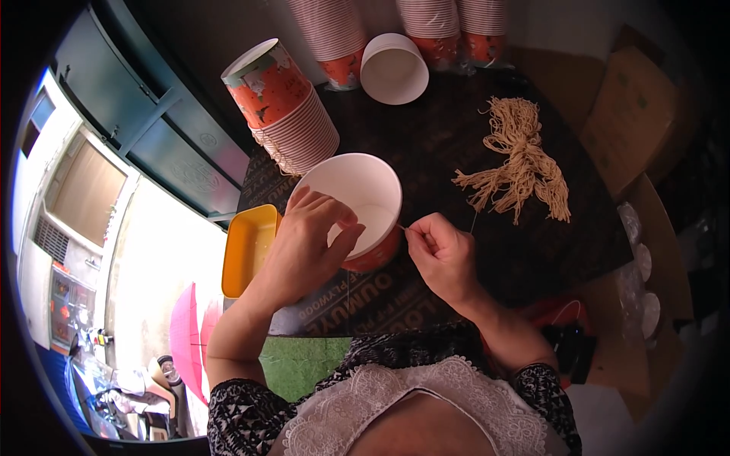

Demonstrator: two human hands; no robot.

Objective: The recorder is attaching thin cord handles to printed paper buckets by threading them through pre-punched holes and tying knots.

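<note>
A large paper bucket (380,178), white inside and red-orange outside, stands tilted toward me at the middle of the table. My left hand (308,235) lies over its left rim, fingers curled, the thumb and forefinger tips close together above the opening; anything between them is too small to make out. Beside the right rim, my right hand (442,251) is closed in a pinch on a thin string, whose short end shows at the rim. A fine line also runs up from this hand toward a tied bundle of beige strings (525,159).
A nested stack of orange paper buckets (285,114) leans at the back left, strings hanging along it. An empty white bucket (395,70) and wrapped stacks (430,34) line the back. A yellow plastic tub (247,251) sits by my left forearm. Cardboard boxes (631,114) stand right.
</note>
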